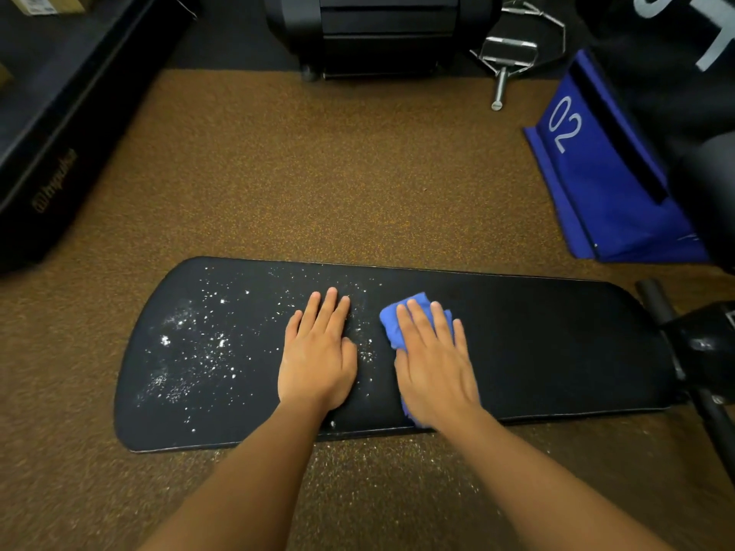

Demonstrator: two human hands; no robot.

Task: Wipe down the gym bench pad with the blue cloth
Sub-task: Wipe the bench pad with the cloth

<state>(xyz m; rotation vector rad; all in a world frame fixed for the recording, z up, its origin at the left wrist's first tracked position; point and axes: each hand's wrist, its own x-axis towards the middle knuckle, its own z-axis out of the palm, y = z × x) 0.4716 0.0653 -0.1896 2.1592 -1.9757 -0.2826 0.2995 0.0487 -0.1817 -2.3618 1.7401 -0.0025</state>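
Wiping in progress. The right hand (435, 363), fingers (417, 324) straight, presses the blue cloth (391, 326) flat on the middle of the bench pad (557, 351); the left hand (318, 351), fingers flat, braces just beside it. White specks (199, 347) cover the pad's left half, so the next stroke likely calls for sweeping leftward.

Two bare hands, left (318, 359) and right (433, 367), are showing; one crumpled blue cloth (397, 316) is lying on one long black padded surface (557, 344); one blue fabric wedge marked 02 (596, 180) is standing beyond; perhaps two chrome handles (505, 57) are lying farther back.
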